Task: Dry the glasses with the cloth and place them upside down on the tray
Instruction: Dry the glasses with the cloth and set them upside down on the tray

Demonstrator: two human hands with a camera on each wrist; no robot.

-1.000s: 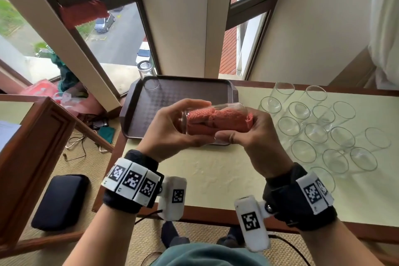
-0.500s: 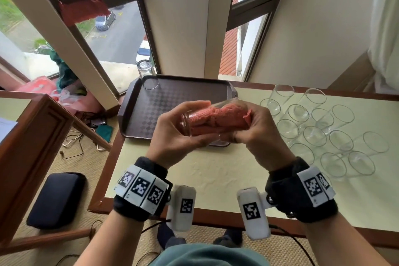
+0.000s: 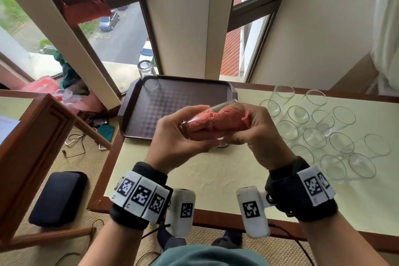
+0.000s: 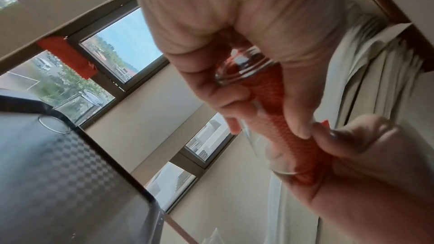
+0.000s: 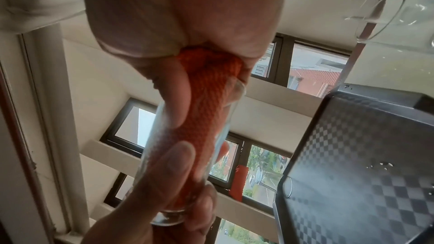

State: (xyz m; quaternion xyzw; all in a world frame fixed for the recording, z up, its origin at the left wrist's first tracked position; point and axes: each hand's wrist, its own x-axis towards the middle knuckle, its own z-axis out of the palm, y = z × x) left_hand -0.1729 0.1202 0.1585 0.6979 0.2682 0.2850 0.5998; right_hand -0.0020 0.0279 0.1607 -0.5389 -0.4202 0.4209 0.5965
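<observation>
left hand (image 3: 177, 138), right hand (image 3: 262, 134), fingers curled, gripping

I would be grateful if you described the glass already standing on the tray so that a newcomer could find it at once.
Start at the dark checkered tray on the table's window end. In its far left corner stands one clear glass, upside down, base up. Unlike the glasses clustered on the table to the tray's right, it stands alone on the tray, and no hand touches it.
</observation>
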